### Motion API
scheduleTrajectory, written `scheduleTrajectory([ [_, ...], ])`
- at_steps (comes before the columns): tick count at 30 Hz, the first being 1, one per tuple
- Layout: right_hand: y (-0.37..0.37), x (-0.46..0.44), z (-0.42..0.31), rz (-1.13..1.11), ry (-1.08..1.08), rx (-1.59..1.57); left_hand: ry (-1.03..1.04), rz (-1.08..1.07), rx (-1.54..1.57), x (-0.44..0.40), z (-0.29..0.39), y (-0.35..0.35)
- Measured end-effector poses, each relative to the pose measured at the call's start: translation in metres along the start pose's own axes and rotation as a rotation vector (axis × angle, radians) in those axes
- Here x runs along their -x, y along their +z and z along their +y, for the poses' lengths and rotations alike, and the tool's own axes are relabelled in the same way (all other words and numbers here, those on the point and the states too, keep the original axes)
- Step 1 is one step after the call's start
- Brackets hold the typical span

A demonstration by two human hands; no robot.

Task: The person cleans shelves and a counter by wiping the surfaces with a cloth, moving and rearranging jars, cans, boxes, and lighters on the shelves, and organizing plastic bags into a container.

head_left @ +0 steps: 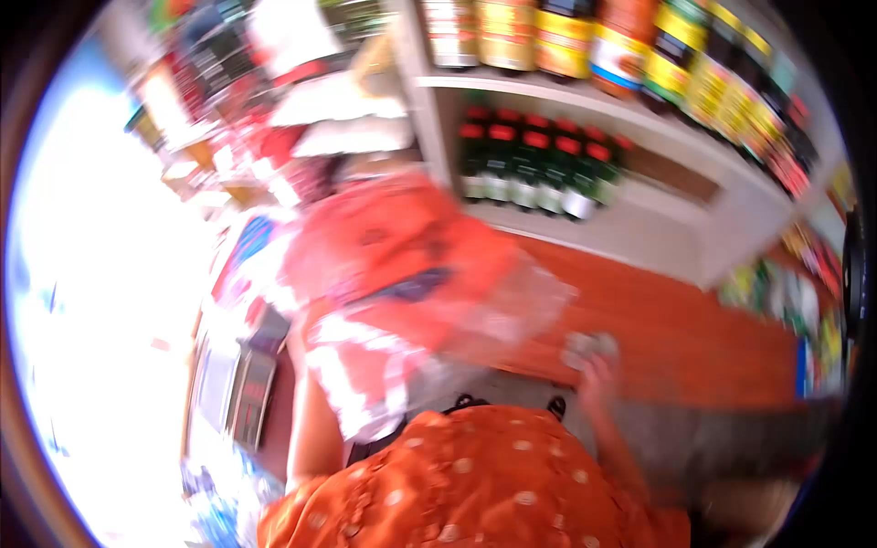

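My right hand (598,379) is closed on a small greyish-white crumpled cloth (589,349), blurred by motion, over a reddish-brown wooden surface (658,320). My left forearm (315,429) reaches forward at the left. The hand at its end is hidden behind a large red item in clear plastic wrapping (402,265), so its fingers do not show. That wrapped item has a dark patch on it, and its loose, shiny plastic spreads over part of the wooden surface.
Shelves (585,87) hold a row of jars and sauce bottles (562,36) above green bottles with red caps (539,164). A grey box-shaped device (251,393) stands at the left. Piled packets (356,119) lie behind the wrapped item. More packets (790,301) are at the right.
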State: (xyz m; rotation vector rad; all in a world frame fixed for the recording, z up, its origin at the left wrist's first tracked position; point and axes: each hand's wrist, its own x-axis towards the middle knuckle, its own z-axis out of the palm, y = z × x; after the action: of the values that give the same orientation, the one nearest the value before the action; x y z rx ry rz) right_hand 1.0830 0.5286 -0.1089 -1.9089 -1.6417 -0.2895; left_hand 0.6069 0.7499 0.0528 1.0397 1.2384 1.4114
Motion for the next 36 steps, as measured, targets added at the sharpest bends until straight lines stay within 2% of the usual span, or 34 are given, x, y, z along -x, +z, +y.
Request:
scheduleTrajectory([
  [2,-0.006,0.030,0.053,-0.050,0.079,0.199,-0.229,0.015,0.340,0.020,0.040,0.050],
  [3,-0.005,0.049,0.074,-0.060,0.064,0.169,-0.463,0.011,0.504,0.043,0.085,0.078],
  [5,-0.002,0.058,0.087,-0.092,0.065,0.173,-0.562,-0.117,0.726,0.022,0.055,0.068],
  [7,-0.007,0.060,0.081,-0.141,0.090,0.245,-0.518,-0.128,0.832,0.013,0.048,0.058],
  [11,-0.010,0.050,0.092,-0.185,0.083,0.138,-0.462,-0.044,0.983,0.006,0.061,0.051],
  [13,-0.013,0.049,0.088,-0.219,0.087,0.115,-0.355,-0.009,0.939,-0.055,-0.032,-0.003],
  [15,-0.018,0.047,0.079,-0.300,0.189,0.162,-0.368,0.159,0.434,-0.080,-0.070,-0.038],
  [16,-0.020,0.043,0.077,-0.331,0.242,0.188,-0.426,0.152,0.142,-0.074,-0.076,-0.052],
  [18,-0.017,0.034,0.072,-0.169,0.058,0.107,-0.509,0.123,-0.450,-0.059,-0.089,-0.076],
  [20,-0.018,0.039,0.064,-0.109,0.036,0.090,-0.535,0.245,-0.203,-0.060,-0.137,-0.097],
  [21,-0.019,0.042,0.058,-0.126,0.097,0.115,-0.553,0.304,-0.085,-0.059,-0.154,-0.103],
  [22,-0.019,0.046,0.056,-0.141,0.152,0.140,-0.593,0.288,0.077,-0.059,-0.154,-0.098],
  [25,-0.010,0.048,0.066,-0.204,0.260,0.153,-0.691,0.283,0.292,-0.076,-0.164,-0.072],
  [31,-0.004,0.054,0.069,-0.152,0.233,0.161,-0.707,-0.033,0.405,-0.113,-0.186,-0.041],
  [32,-0.003,0.057,0.071,-0.144,0.225,0.158,-0.764,0.010,0.330,-0.114,-0.180,-0.040],
  [36,0.002,0.059,0.076,-0.117,0.202,0.141,-0.703,-0.093,0.347,-0.107,-0.171,-0.043],
])
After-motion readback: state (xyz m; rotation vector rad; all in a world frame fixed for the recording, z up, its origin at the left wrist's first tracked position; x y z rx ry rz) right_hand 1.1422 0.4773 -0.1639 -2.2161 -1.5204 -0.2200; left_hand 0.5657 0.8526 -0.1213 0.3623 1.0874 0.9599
